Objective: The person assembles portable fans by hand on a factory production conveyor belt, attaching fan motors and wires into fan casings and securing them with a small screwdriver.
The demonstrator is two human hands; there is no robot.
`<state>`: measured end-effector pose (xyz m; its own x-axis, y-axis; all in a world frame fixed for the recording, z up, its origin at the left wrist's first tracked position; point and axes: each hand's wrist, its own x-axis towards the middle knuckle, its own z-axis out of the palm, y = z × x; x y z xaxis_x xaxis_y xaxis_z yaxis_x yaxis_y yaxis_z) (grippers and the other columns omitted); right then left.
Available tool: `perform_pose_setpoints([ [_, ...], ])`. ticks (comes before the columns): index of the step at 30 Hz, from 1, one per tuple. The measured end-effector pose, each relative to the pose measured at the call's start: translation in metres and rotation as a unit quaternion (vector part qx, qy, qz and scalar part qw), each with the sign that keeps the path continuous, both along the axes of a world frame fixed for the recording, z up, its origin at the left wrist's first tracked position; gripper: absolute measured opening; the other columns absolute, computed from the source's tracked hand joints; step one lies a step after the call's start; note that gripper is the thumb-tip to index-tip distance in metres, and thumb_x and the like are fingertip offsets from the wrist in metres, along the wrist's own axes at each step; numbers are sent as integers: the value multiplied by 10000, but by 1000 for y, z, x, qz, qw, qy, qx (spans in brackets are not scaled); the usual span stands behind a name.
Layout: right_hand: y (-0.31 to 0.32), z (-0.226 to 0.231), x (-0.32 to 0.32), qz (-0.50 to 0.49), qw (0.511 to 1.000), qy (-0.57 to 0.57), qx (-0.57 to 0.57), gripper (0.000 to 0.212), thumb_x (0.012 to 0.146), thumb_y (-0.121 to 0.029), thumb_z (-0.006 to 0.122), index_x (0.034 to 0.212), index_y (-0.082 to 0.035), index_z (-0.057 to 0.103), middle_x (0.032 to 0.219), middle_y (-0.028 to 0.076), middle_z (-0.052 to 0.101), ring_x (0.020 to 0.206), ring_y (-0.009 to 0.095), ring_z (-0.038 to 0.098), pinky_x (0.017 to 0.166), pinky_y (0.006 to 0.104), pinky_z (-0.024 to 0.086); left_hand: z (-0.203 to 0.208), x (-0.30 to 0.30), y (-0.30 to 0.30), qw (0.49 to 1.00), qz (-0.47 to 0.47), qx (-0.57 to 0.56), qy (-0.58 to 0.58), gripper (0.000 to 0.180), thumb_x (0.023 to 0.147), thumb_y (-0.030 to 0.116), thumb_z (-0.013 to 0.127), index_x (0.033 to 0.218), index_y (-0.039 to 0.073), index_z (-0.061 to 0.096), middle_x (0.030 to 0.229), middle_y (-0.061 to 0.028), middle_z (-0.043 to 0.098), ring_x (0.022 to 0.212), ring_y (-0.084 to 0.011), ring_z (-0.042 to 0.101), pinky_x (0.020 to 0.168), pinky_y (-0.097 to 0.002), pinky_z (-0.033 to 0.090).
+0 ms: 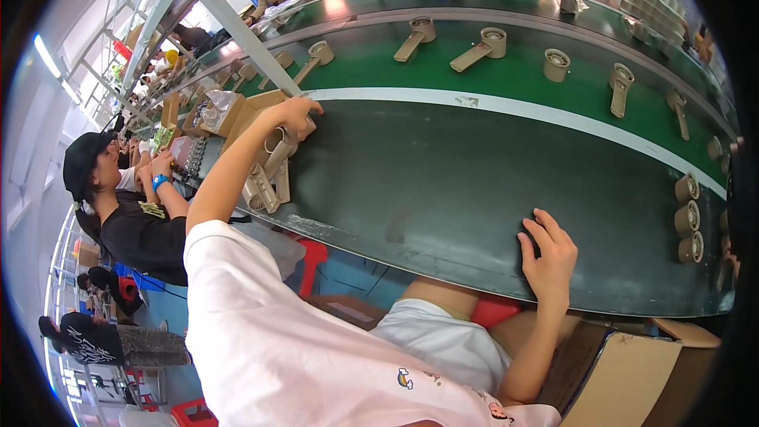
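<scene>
My left arm stretches out to the far left of the dark table. There my left hand (292, 117) has its fingers curled over a beige plastic fan body (309, 127), partly hidden under them. Just below it, more beige fan bodies (261, 190) with round heads and handles lie in a heap at the table edge. My right hand (551, 261) hovers at the near edge of the dark tabletop (443, 190), holding nothing, its fingers bent and apart.
Beyond a white strip (506, 104), a green conveyor belt (356, 71) carries several beige fan bodies (492, 43). Beige round pieces (688, 217) stand at the right end. Cardboard boxes (237, 115) and a co-worker in a black cap (88, 162) are left; an open carton (624, 375) is lower right.
</scene>
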<state>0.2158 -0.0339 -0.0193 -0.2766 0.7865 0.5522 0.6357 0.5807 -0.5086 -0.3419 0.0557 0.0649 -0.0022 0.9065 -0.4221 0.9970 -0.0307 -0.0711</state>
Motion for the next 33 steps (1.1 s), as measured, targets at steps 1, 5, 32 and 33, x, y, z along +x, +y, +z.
perform_pose_setpoints([
  [1, 0, 0, -1, 0, 1000, -2, 6, 187, 727, -76, 732, 905, -37, 695, 1098, 102, 662, 848, 280, 653, 730, 376, 521, -3, -4, 0, 1000, -15, 16, 14, 752, 496, 167, 810, 1215, 102, 601, 1053, -191, 646, 1001, -339, 615, 845, -397, 495],
  [5, 0, 2, 1, -9, 1000, -17, 6, 187, 732, -83, 734, 910, -41, 697, 1096, 102, 664, 844, 282, 652, 730, 375, 520, 19, 45, -1, 982, 64, 67, -166, 684, 558, 178, 772, 1211, 69, 601, 898, -98, 619, 807, -173, 588, 729, -294, 477],
  [32, 232, 28, 15, -240, 962, 126, 0, 413, 768, -167, 710, 1141, -13, 621, 1037, 182, 657, 975, 338, 631, 860, 409, 491, -44, 270, 25, 830, 14, 219, -512, 516, 978, 451, 422, 1167, -17, 535, 918, -195, 641, 856, -296, 634, 794, -377, 469],
  [33, 239, 29, 12, -226, 967, 115, 9, 428, 760, -161, 716, 1148, -8, 616, 1052, 183, 653, 984, 340, 627, 868, 410, 489, -41, 269, 16, 850, -3, 201, -487, 529, 955, 446, 472, 1225, -8, 500, 962, -200, 639, 901, -309, 631, 814, -391, 471],
])
